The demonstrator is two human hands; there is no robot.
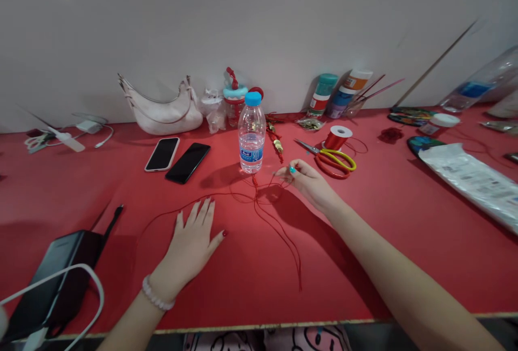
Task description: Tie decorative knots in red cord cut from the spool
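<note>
My left hand [193,240] lies flat on the red tabletop with its fingers spread, close to a strand of thin red cord. Right of the bottle's base, my right hand [309,183] pinches a loop of red cord [278,234] between thumb and fingers. A braided length of that cord [254,180] starts at the foot of a water bottle [251,140] with a blue cap. Loose ends run left under my left hand's fingertips and down toward the front edge. Scissors [332,161] with yellow and red handles lie beyond my right hand.
Behind stand a spool of red cord [338,136], a red ornament with gold coins [277,145], a white handbag [165,108] and paint bottles [322,95]. Two phones [188,162] lie left of the water bottle. A black power bank [60,270] with a white cable sits front left; a plastic-wrapped packet [473,178] is at right.
</note>
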